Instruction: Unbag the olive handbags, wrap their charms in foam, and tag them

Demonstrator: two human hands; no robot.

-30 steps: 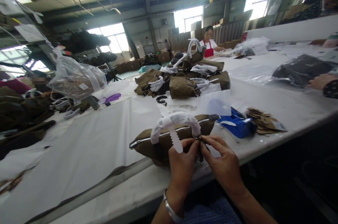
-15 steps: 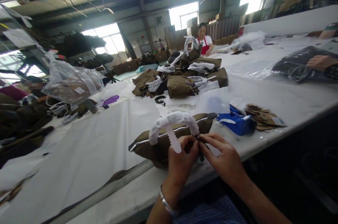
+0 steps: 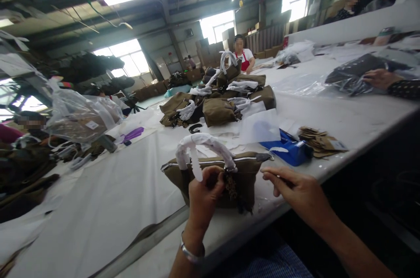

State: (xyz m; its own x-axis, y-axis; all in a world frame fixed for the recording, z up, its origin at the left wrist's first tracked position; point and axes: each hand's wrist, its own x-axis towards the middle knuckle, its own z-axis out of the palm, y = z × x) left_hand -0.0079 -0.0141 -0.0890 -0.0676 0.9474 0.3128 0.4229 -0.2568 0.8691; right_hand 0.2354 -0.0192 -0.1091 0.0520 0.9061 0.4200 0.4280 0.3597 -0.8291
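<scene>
Left hand (image 3: 206,188) bends its thumb and fingers inward at the front of an olive-brown canvas bag (image 3: 246,184), though whether they close on anything cannot be told. Right hand (image 3: 297,188) pinches a fine thread (image 3: 249,172) between thumb and fingertips, the line stretched sideways towards the left hand. Close to the near edge of a long white-covered bench (image 3: 134,190), the bag stands upright, its long axis running left to right, its silver zipper (image 3: 244,158) on top and its dark-tabbed end pointing right, towards a glossy blue block-shaped object (image 3: 293,151). An arched handle wrapped in white (image 3: 203,138) rises above it. Left of the bag, flat white covering gives room along the near edge; beyond, similar olive-brown bags (image 3: 218,112) lie heaped. Left fingers and a brown dangling ornament (image 3: 231,188) hide part of the front; the bag's base is dim, and the thread's left end is hard to make out.
</scene>
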